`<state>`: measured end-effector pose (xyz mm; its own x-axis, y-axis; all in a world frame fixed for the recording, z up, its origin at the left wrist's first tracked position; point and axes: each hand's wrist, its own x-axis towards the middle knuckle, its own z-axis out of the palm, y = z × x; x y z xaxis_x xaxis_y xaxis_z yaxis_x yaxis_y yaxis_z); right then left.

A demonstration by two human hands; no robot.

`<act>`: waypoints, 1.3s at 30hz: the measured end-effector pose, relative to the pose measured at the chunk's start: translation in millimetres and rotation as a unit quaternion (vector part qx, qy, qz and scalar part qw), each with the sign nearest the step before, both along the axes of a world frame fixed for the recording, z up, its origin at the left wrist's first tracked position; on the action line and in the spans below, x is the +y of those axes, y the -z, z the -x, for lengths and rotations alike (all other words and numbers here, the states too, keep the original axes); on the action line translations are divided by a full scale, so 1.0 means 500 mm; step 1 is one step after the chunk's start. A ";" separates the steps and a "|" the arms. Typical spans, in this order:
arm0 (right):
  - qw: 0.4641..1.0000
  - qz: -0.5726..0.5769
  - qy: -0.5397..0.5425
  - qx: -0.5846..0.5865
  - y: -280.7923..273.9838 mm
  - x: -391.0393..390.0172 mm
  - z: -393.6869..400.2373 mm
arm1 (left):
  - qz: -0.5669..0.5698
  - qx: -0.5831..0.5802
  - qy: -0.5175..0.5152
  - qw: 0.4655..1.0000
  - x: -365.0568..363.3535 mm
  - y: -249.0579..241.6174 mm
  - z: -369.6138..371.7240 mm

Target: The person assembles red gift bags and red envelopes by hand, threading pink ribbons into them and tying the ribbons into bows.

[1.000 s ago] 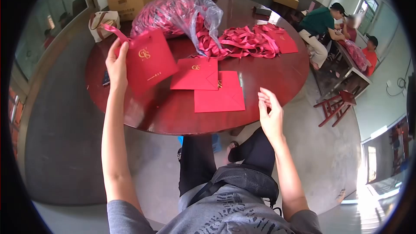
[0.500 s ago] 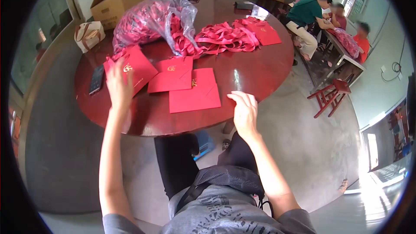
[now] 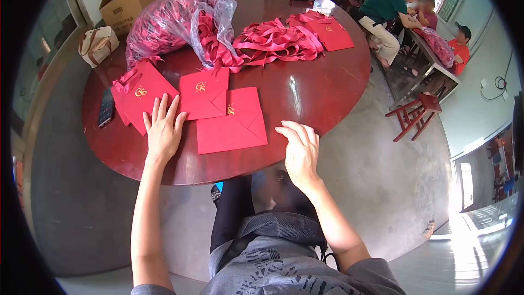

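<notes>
My left hand lies with fingers spread on the lower edge of a red paper gift bag with a gold logo. Another red bag's edge shows beneath it. To its right, a second flat gift bag overlaps a third gift bag, whose folded base faces me. My right hand hovers by the table's front edge, to the right of the third bag. Its fingers are loosely bent and apart from the thumb, with nothing visible in them.
The round, dark red table holds a clear plastic bag of red ribbons, a ribbon heap, more gift bags and a phone. A cardboard box stands behind. A wooden stool and people at another table are right.
My left hand has moved down from the top of the left bag to its lower edge, fingers spread. The left bag has shifted and turned slightly. The view has shifted a little.
</notes>
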<state>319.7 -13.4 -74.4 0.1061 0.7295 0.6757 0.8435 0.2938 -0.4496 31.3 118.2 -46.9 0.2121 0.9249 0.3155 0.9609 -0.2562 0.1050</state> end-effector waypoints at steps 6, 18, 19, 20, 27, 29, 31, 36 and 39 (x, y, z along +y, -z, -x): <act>1.000 0.019 0.002 0.009 -0.015 0.000 0.003 | -0.011 -0.003 0.007 1.000 0.004 0.000 0.001; 0.999 -0.001 0.023 0.043 -0.112 0.102 -0.144 | -0.011 0.002 0.018 1.000 0.005 -0.001 0.006; 0.998 -0.029 0.053 0.031 -0.120 0.159 -0.199 | 0.009 0.002 0.005 1.000 0.004 -0.008 0.002; 0.993 -0.093 0.065 0.032 -0.130 0.224 -0.245 | 0.013 0.009 0.001 1.000 0.007 -0.001 0.006; 0.980 -0.009 0.187 0.061 -0.022 0.476 -0.322 | 0.042 0.027 -0.015 0.999 0.024 0.010 0.016; 0.980 0.060 0.127 0.137 -0.039 0.453 -0.292 | -0.006 0.015 0.028 0.999 0.013 0.006 0.021; 0.990 0.021 0.108 0.093 -0.026 0.451 -0.300 | -0.017 0.015 0.029 0.999 0.014 0.010 0.019; 0.988 -0.067 0.103 0.096 -0.034 0.420 -0.295 | 0.011 0.021 -0.008 1.000 0.004 -0.004 -0.001; 0.977 0.022 0.196 -0.086 -0.080 0.400 -0.321 | -0.039 0.022 0.031 0.999 0.001 -0.009 -0.008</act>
